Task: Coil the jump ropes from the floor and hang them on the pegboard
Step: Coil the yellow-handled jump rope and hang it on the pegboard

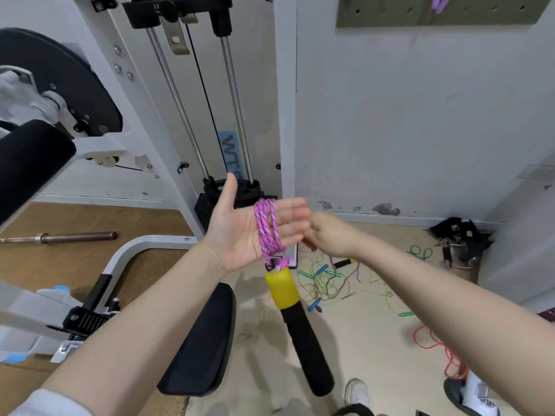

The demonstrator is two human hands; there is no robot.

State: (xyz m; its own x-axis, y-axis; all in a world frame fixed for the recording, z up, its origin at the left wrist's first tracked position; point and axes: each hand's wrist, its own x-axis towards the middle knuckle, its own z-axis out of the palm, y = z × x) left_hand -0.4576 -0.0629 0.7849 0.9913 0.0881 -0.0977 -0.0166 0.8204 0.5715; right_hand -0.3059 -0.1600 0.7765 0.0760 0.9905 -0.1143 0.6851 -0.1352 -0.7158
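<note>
We wind a pink rope (268, 228) around our flat, straight-fingered left hand (249, 226); our blurred right hand (327, 235) has an unclear grip. Tangled ropes (324, 280) remain on the floor; the pegboard (435, 13) awaits.

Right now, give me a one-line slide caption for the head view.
Pink rope coiled around open left hand, handle dangling; right hand winding; more ropes on floor.
</note>
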